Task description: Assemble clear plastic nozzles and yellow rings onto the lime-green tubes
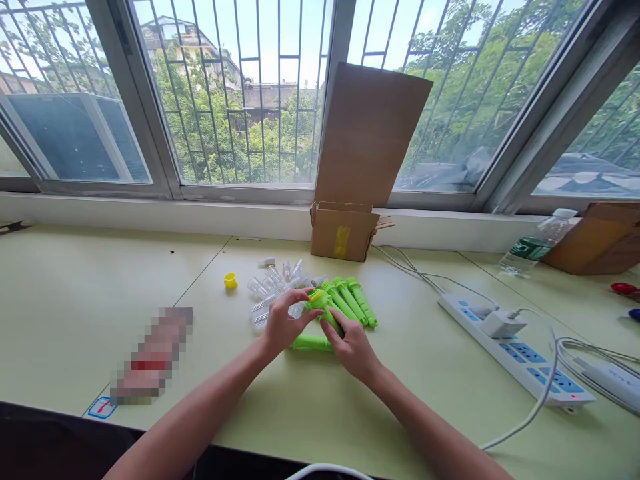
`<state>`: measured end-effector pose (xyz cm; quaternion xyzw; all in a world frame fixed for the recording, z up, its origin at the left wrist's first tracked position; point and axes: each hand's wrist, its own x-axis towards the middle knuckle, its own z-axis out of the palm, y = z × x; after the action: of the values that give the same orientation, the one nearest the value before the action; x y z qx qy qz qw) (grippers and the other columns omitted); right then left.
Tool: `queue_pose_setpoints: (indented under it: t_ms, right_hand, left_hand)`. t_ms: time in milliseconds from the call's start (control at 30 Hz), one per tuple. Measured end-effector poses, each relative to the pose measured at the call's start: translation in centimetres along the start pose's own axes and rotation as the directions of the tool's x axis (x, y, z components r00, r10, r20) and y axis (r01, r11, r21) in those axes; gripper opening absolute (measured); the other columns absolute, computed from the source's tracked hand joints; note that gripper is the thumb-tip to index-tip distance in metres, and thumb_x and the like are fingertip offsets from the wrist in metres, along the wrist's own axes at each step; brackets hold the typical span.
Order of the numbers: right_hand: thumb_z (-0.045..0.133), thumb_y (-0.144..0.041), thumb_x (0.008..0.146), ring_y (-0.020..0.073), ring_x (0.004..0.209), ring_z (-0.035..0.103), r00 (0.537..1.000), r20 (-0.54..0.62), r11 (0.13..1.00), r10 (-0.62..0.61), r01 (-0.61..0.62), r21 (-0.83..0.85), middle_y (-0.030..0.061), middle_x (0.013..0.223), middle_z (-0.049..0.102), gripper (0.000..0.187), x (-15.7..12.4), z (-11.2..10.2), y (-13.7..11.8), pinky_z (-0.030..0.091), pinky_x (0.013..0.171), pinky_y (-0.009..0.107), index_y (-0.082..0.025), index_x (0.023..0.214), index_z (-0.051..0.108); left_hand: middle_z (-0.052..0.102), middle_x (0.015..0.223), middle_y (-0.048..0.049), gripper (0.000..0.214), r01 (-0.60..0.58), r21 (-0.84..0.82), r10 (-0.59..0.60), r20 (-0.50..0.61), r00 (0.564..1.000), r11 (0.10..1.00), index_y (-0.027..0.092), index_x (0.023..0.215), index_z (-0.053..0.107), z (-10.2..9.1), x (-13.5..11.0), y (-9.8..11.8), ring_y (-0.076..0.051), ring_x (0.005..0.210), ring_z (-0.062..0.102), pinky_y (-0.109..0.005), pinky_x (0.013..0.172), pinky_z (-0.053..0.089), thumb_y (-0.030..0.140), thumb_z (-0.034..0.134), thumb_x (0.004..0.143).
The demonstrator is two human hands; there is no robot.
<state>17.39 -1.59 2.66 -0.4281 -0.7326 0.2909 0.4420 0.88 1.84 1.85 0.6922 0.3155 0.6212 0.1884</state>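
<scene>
In the head view, my right hand [354, 345] is wrapped round a green plastic handle [330, 317], its wide end tilted up and to the left. My left hand [286, 320] pinches a yellow plastic ring [316, 295] at that wide end; how far it is seated I cannot tell. Several more green handles [353, 300] lie side by side just beyond my right hand. Another green piece [311, 343] lies crosswise below the hands, partly covered. Clear plastic tubes [260, 289] are piled beyond my left hand, and a loose yellow ring [231, 281] sits farther left.
An open cardboard box [345, 230] stands against the window sill. To the right lie a white power strip [515, 353] with plugs and cables, a water bottle [533, 247] and another cardboard box [595, 237]. A pixelated object [155, 357] lies on the left of the table.
</scene>
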Motion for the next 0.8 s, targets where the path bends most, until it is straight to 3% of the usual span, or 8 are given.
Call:
queue_pose_setpoints:
  t_ms: [133, 267, 467, 800]
  right_hand:
    - [0.050, -0.041, 0.091, 0.0233, 0.084, 0.060, 1.000, -0.003, 1.000, 0.008, -0.008, 0.009, 0.0060, 0.086, 0.066, 0.027, -0.09, 0.10, 0.23, 0.045, 0.077, 0.033, -0.021, 0.103, 0.063]
    - [0.053, -0.047, 0.088, 0.0182, 0.066, 0.056, 0.997, -0.013, 0.992, 0.073, -0.072, 0.100, 0.0023, 0.069, 0.060, 0.029, -0.23, 0.09, 0.18, 0.044, 0.060, 0.028, -0.020, 0.089, 0.062]
    - [0.054, -0.051, 0.087, 0.0090, 0.034, 0.034, 0.973, 0.104, 0.931, 0.205, -0.227, 0.287, -0.0072, 0.044, 0.039, 0.033, -0.38, 0.09, 0.08, 0.026, 0.035, 0.024, -0.022, 0.072, 0.050]
    - [0.056, -0.046, 0.086, 0.0054, 0.032, 0.034, 0.960, 0.149, 0.848, 0.236, -0.278, 0.451, -0.0074, 0.050, 0.044, 0.033, -0.33, 0.13, 0.16, 0.025, 0.029, 0.020, -0.020, 0.068, 0.047]
  left_hand:
    - [0.072, 0.102, -0.0085, 0.027, -0.005, 0.000, 0.005, 0.012, 1.000, 1.000, 0.019, 0.087, 0.058, -0.03, 0.02, 0.07, -0.024, 0.097, 0.070, -0.043, 0.084, 0.061, 0.027, 0.078, 0.071]
    - [0.071, 0.105, -0.0087, 0.027, -0.027, -0.013, 0.028, 0.024, 0.999, 1.000, 0.018, 0.088, 0.057, -0.08, 0.15, 0.34, -0.023, 0.097, 0.070, -0.042, 0.084, 0.061, 0.026, 0.077, 0.072]
    - [0.070, 0.105, -0.0077, 0.026, -0.041, -0.059, 0.044, 0.045, 0.998, 0.997, 0.018, 0.091, 0.056, -0.14, 0.35, 0.59, -0.021, 0.097, 0.069, -0.039, 0.081, 0.062, 0.025, 0.075, 0.074]
    - [0.068, 0.105, -0.0075, 0.026, -0.017, -0.100, 0.023, 0.057, 0.998, 0.995, 0.018, 0.093, 0.056, -0.11, 0.42, 0.38, -0.019, 0.097, 0.068, -0.039, 0.081, 0.063, 0.023, 0.074, 0.075]
